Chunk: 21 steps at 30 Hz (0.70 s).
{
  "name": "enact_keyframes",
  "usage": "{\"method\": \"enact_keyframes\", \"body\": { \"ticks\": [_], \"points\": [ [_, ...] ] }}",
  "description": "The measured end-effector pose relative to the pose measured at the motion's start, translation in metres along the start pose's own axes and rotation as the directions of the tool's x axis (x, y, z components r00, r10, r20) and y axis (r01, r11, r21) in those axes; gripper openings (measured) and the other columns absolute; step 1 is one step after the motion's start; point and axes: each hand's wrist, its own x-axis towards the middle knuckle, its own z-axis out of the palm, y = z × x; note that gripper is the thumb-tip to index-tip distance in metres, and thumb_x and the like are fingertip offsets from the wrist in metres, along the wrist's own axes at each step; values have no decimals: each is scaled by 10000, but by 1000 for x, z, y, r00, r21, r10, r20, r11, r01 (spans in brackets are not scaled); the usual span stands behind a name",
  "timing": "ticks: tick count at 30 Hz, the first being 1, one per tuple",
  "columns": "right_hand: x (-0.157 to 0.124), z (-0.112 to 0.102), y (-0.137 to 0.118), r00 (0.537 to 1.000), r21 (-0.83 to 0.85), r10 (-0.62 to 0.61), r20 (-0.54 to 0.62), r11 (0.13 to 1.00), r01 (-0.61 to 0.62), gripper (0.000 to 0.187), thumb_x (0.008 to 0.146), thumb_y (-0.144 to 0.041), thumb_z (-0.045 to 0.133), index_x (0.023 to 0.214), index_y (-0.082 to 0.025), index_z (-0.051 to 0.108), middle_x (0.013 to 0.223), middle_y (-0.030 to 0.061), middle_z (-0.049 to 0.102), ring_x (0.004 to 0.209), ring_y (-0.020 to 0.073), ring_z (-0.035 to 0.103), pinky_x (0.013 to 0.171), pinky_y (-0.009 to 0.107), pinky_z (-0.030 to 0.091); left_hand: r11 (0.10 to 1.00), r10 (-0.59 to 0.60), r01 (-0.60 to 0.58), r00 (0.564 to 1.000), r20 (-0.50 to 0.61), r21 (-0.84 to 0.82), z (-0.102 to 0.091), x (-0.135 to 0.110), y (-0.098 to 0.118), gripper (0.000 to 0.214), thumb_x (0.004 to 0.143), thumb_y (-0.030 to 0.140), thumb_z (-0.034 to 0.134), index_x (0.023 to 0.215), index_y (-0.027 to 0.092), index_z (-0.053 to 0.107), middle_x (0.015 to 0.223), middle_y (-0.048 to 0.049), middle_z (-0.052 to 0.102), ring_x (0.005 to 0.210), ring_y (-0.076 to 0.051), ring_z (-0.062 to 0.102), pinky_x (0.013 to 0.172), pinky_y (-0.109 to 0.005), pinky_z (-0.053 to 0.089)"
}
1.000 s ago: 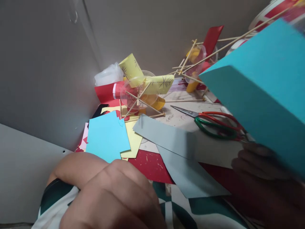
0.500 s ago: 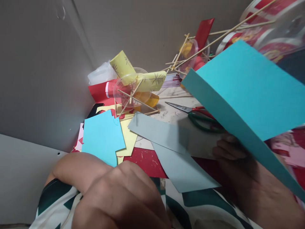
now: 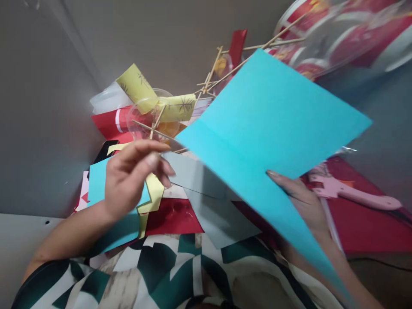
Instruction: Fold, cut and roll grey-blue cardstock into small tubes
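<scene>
My right hand (image 3: 301, 199) grips a large turquoise sheet of paper (image 3: 270, 116) near its lower edge, thumb on top and fingers hidden beneath. A crease runs along the sheet's near side. My left hand (image 3: 133, 174) hovers to the left of the sheet with its fingers loosely bent and apart, holding nothing. Beneath it lies a second turquoise paper piece (image 3: 99, 184) with yellow paper (image 3: 156, 195). Two grey paper pieces (image 3: 209, 219) rest between the hands, partly under the held sheet's shadow.
A clear plastic cup structure with yellow paper flaps (image 3: 178, 107) and thin wooden sticks (image 3: 161, 116) stands at the back left. A pink glue gun (image 3: 354, 193) lies on a red surface (image 3: 370, 231) at right. Red-and-white tubs (image 3: 350, 43) are at the back right.
My left hand has risen from near my lap to beside the turquoise sheet. The held sheet has swung left and its fold has flattened, covering the scissors. The view has shifted right.
</scene>
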Motion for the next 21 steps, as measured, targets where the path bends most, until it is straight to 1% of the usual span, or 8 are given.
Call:
{"method": "enact_keyframes", "body": {
  "ticks": [2,5,7,9,14,17,19,21],
  "points": [
    [-7,10,-8,996,61,52,-69,997,-48,238,580,-366,850,702,-261,674,839,0,756,667,213,696,625,336,615,917,-146,157,988,57,-368,-6,28,-12,243,892,437,679,1000,223,721,805,-17,744,631,-133,673,589,-219,544],
    [-17,20,-16,993,86,97,-61,992,-92,306,505,-295,890,735,-240,697,892,13,778,713,212,709,665,310,617,732,-405,501,865,297,-461,-12,46,-23,486,829,617,663,1060,192,713,898,-58,759,733,-176,697,635,-261,552],
    [-21,23,-17,996,59,88,-14,994,-87,343,544,-284,899,830,-253,713,981,2,782,805,215,727,724,310,622,655,-436,606,791,430,-452,-13,45,-28,609,792,684,653,1146,191,698,924,-74,757,737,-195,690,629,-283,540],
    [-23,23,-15,997,45,77,25,996,-78,366,584,-282,899,898,-265,712,1021,-11,777,871,206,733,781,304,621,641,-421,624,772,476,-447,-11,39,-32,584,771,616,720,1190,211,674,852,-48,738,654,-166,647,572,-259,494],
    [-22,16,-12,995,48,41,87,998,-46,476,560,-287,923,985,-259,711,1063,-4,779,870,187,740,767,274,620,701,-438,557,829,349,-444,-8,28,-36,340,749,356,833,1003,211,661,638,50,564,496,-67,464,462,-180,356],
    [-22,13,-14,992,31,34,121,999,-38,518,553,-289,927,1024,-256,715,1075,9,780,861,205,750,751,304,626,740,-430,536,841,327,-406,-8,28,-41,325,700,278,876,933,201,662,644,56,565,514,-60,484,482,-176,392],
    [-21,13,-16,986,8,42,163,999,-44,515,549,-292,927,1020,-245,727,1028,22,788,795,207,751,707,311,625,728,-424,563,818,389,-391,-7,28,-46,352,672,248,891,948,194,680,693,36,640,573,-86,572,548,-203,472],
    [-20,12,-17,972,-20,89,217,996,-87,481,545,-303,925,985,-228,746,929,29,792,695,195,733,637,295,615,689,-427,618,768,477,-379,-4,28,-51,366,640,227,907,939,176,701,760,1,718,653,-126,655,633,-249,538]
  ]
}}
